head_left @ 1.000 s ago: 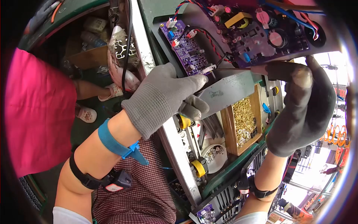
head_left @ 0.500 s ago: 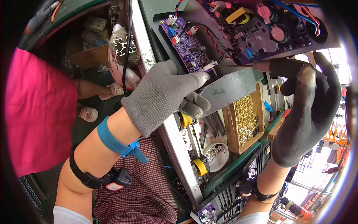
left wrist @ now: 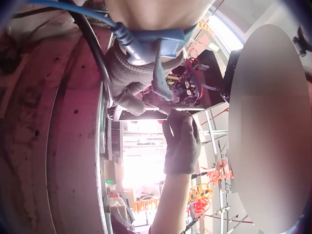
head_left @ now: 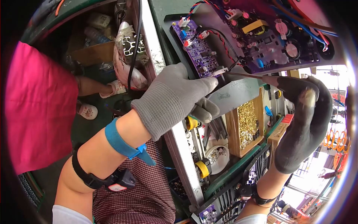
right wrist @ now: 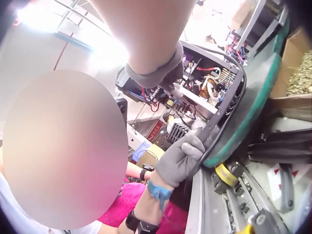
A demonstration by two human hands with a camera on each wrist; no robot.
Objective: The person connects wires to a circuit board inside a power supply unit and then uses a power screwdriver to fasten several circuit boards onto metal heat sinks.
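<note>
A small purple circuit board (head_left: 199,52) lies in a grey metal housing (head_left: 238,91), wired to a larger purple board (head_left: 268,44). My gloved left hand (head_left: 177,95) grips the housing's near edge, its thumb beside the white connector (head_left: 220,72) at the small board's lower end and its other fingers curled below. From the right, my gloved right hand (head_left: 304,119) holds a slim tool with a thin straight shaft (head_left: 244,75). The shaft's tip is right at the white connector. Most of the tool's handle is hidden by the fingers.
Below the housing stand a box of brass-coloured small parts (head_left: 246,125) and a white bowl of hardware (head_left: 217,158). A metal rail (head_left: 175,149) with yellow rollers runs alongside. Another person in a pink garment (head_left: 41,112) is at the left. Black finned units (head_left: 223,205) lie lower right.
The head view has shifted, so housing and left hand appear farther right. The right hand's fingers, more spread half a second ago, are now drawn closer together; the shaft stays at the connector.
</note>
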